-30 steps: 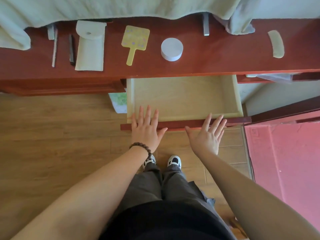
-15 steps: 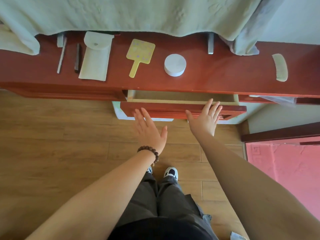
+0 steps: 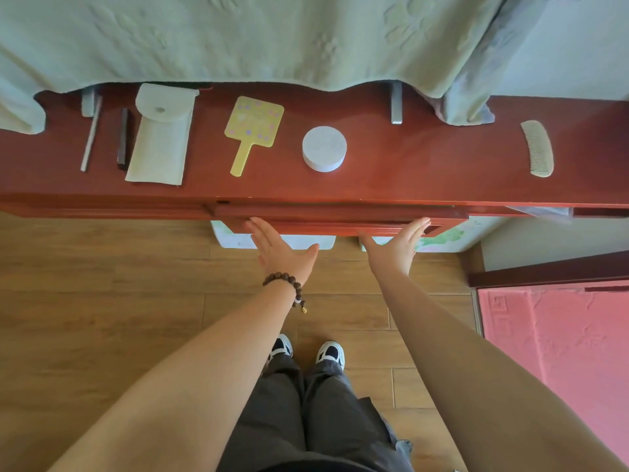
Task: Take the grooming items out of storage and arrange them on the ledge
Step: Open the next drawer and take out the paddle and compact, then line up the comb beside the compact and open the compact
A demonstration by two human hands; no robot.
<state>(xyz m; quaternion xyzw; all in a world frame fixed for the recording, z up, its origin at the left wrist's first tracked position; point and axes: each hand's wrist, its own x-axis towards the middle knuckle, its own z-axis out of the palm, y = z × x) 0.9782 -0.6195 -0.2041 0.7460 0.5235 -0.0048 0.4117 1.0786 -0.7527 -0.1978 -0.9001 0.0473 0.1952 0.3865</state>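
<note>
Your left hand [image 3: 282, 252] and right hand [image 3: 394, 248], fingers straight, press drawer front [image 3: 340, 219], nearly flush under ledge [image 3: 408, 165]. On ledge: pouch [image 3: 158, 137], hand mirror [image 3: 252, 131], round jar [image 3: 324, 148], comb [image 3: 537, 148].

Ledge [image 3: 391, 172], left to right: stick [image 3: 91, 134], bar [image 3: 123, 139], pouch [image 3: 160, 134], hand mirror [image 3: 252, 131], round jar [image 3: 324, 148], then comb [image 3: 537, 148] well apart at far right. Drawer [image 3: 340, 216] sat below the ledge's near edge.

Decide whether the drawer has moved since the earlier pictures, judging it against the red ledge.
Yes. The drawer has slid in under the ledge; its pale inside no longer shows, and both open hands, left and right, press its front.
</note>
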